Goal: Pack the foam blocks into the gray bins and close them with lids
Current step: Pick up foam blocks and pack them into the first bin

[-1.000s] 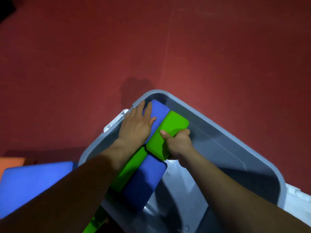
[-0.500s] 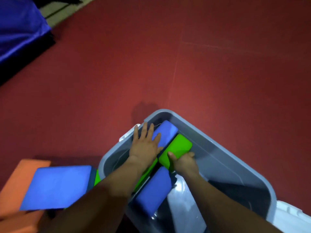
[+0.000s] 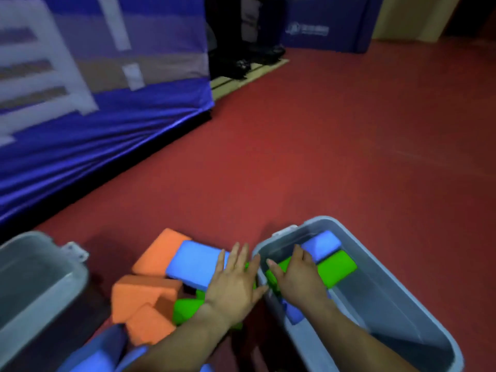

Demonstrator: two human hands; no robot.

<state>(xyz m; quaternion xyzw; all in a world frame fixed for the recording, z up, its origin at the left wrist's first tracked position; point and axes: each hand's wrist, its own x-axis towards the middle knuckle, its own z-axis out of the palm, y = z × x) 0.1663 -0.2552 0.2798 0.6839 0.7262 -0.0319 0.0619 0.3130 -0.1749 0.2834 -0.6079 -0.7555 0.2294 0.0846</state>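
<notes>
While the flat right hand [image 3: 298,276] is resting on the green block [image 3: 338,266] in the bin [image 3: 397,312], the spread left hand [image 3: 233,281] is overlapping the blue block [image 3: 193,263] lying just leftward on the floor.

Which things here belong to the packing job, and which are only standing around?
For the job:
right gray bin, holding the packed blue block and packed green block; left gray bin; orange blocks, loose blue block, loose green block; left hand; right hand.

Just around:
blue tarp; wooden pallet; red floor.
</notes>
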